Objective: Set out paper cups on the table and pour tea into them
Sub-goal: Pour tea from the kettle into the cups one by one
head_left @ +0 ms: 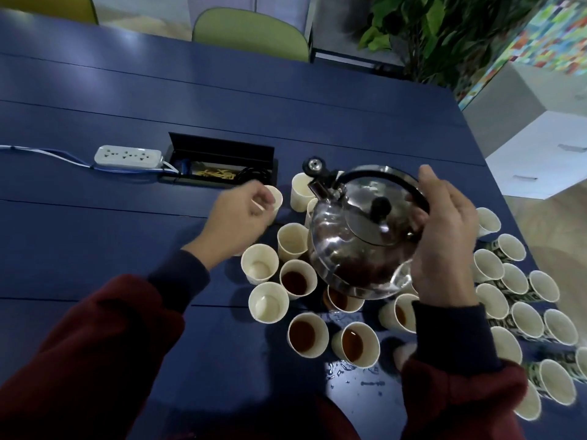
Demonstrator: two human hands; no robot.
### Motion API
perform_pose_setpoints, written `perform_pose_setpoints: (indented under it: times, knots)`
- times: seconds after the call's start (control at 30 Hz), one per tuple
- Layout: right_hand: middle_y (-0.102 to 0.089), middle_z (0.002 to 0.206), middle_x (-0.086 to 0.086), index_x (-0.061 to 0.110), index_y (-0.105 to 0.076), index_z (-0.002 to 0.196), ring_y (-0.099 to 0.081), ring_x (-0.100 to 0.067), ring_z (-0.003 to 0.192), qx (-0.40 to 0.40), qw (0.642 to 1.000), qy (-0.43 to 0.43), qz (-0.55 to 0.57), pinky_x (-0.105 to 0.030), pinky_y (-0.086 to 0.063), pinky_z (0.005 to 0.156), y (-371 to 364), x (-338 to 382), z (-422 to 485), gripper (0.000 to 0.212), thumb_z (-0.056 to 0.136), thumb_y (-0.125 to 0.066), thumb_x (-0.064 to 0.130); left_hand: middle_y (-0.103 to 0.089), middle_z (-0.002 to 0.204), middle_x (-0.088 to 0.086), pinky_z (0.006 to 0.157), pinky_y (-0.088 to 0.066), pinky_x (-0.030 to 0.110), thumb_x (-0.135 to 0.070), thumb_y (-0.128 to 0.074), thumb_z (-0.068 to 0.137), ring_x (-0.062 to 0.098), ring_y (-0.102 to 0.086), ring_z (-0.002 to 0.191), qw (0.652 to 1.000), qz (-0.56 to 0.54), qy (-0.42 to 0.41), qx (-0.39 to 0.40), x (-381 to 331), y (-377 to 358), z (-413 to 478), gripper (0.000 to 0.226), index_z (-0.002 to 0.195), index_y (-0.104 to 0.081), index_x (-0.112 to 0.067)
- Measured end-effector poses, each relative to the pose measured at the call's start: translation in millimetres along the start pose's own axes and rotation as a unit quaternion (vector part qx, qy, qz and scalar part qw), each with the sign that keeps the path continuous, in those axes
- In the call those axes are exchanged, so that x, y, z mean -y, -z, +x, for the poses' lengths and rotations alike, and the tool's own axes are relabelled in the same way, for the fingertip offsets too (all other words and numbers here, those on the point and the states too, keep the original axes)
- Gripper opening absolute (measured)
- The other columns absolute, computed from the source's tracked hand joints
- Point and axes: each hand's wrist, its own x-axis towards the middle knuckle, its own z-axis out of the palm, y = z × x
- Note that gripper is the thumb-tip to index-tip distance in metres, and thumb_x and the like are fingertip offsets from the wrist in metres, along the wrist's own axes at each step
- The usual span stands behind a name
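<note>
Cups (268,302) stand crowded on the blue desk (95,217), under and all round the kettle (355,249). Five near the kettle's near side hold dark tea: one (296,280) at its left edge, one (340,300) half hidden beneath it, one (401,313) by the right wrist, and two (306,335) (353,344) nearer the person. Left of the kettle three cups are empty, and another empty one (301,192) sits just under the spout (319,187). Right of the kettle a larger batch of printed cups (489,265) stands rim to rim, all empty.

The steel kettle hangs in the air over the cups, tilted with its spout away and to the left, the spout cap (314,166) flipped up. The right grip (444,242) holds it by the black handle (381,173), fingers curled under the arch and the thumb raised.

The left grip (244,214) is left of the spout, its fingers curled and pinching the rim of the left cup (275,198), which stands on the desk.

Drops of liquid (349,369) lie on the desk nearer the person than the kettle. Both sleeves (95,344) are dark red with navy cuffs. Farther left of the kettle an open cable box (222,157) is set in the desk, with a white power strip (128,157) beyond it. Behind the kettle are a green chair (251,33) and a plant (444,33).
</note>
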Motion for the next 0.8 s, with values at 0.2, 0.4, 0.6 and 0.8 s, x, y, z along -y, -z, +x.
perform_pose_setpoints:
  times: [0.2, 0.4, 0.6, 0.8]
  knots:
    - [-0.035, 0.055, 0.005, 0.018, -0.037, 0.057, -0.033, -0.017, 0.06, 0.017, 0.998, 0.02, -0.051, -0.031, -0.032, 0.059, 11, -6, 9, 0.049, 0.096, -0.066, 0.026, -0.041, 0.143, 0.01, 0.091, -0.048, 0.039, -0.015, -0.073, 0.08, 0.033, -0.054, 0.118, 0.945, 0.239, -0.069, 0.212, 27, -45, 15, 0.078, 0.148, -0.034, -0.013]
    - [-0.043, 0.055, 0.003, 0.021, -0.051, 0.054, -0.04, -0.015, 0.058, 0.066, 0.988, 0.021, -0.14, -0.029, -0.037, 0.059, 13, -11, 18, 0.044, 0.09, -0.073, 0.032, -0.043, 0.131, 0.007, 0.08, -0.039, 0.028, -0.025, -0.073, 0.08, 0.03, -0.051, 0.117, 0.91, 0.306, -0.112, 0.256, 40, -65, 37, 0.067, 0.137, -0.042, -0.01]
    - [-0.048, 0.06, -0.009, 0.009, -0.054, 0.062, -0.043, -0.018, 0.06, 0.091, 0.978, 0.038, -0.183, -0.033, -0.037, 0.061, 5, -17, 30, 0.04, 0.088, -0.077, 0.029, -0.053, 0.125, 0.0, 0.089, -0.051, 0.045, -0.037, -0.076, 0.077, 0.024, -0.054, 0.113, 0.93, 0.246, -0.08, 0.263, 47, -72, 42, 0.062, 0.131, -0.052, -0.018]
    - [-0.051, 0.053, 0.004, 0.013, -0.055, 0.062, -0.046, -0.01, 0.056, 0.107, 0.957, 0.077, -0.259, -0.032, -0.04, 0.06, -3, -17, 44, 0.042, 0.081, -0.078, 0.042, -0.06, 0.116, -0.009, 0.091, -0.047, 0.04, -0.041, -0.083, 0.07, 0.017, -0.056, 0.105, 0.983, 0.105, -0.064, 0.14, 43, -64, 41, 0.061, 0.121, -0.054, -0.026]
